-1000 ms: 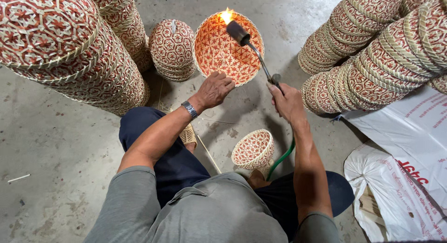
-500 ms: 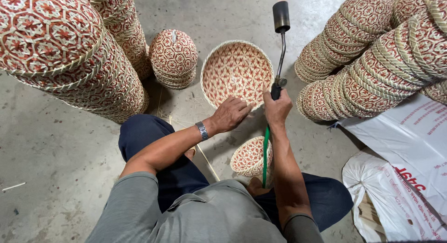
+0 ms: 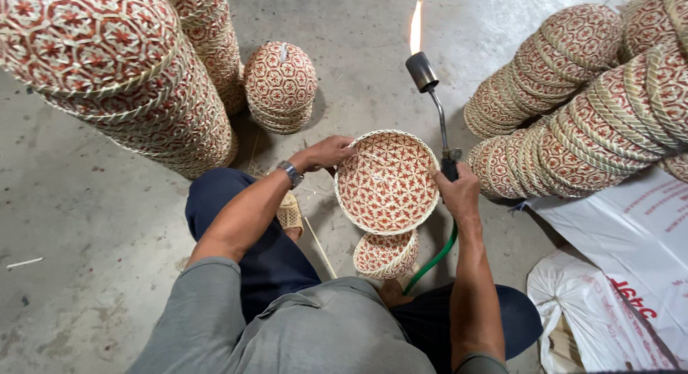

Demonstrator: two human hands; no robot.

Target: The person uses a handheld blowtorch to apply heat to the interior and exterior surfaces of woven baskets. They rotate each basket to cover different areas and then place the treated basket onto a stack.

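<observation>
A round woven basket [image 3: 387, 182], cream with a red star pattern, is tilted toward me in front of my knees. My left hand [image 3: 326, 153] grips its upper left rim; a watch is on that wrist. My right hand [image 3: 457, 193] holds the handle of a gas torch [image 3: 430, 94] beside the basket's right rim. The torch points up and away, with a lit flame [image 3: 415, 28] at its tip. A green hose [image 3: 433, 258] runs down from the handle. A smaller basket [image 3: 385, 254] of the same weave sits just below the held one.
Long stacks of similar baskets lie at the left [image 3: 122, 73] and right [image 3: 588, 109]. A short stack [image 3: 281, 86] stands upside down ahead on the concrete floor. White sacks [image 3: 616, 274] lie at the lower right. A sandal [image 3: 289, 212] shows by my left leg.
The basket has come closer and lower, toward my lap. The torch was swung off the basket's inside, raised upright, and now stands to the basket's right with its flame in the air.
</observation>
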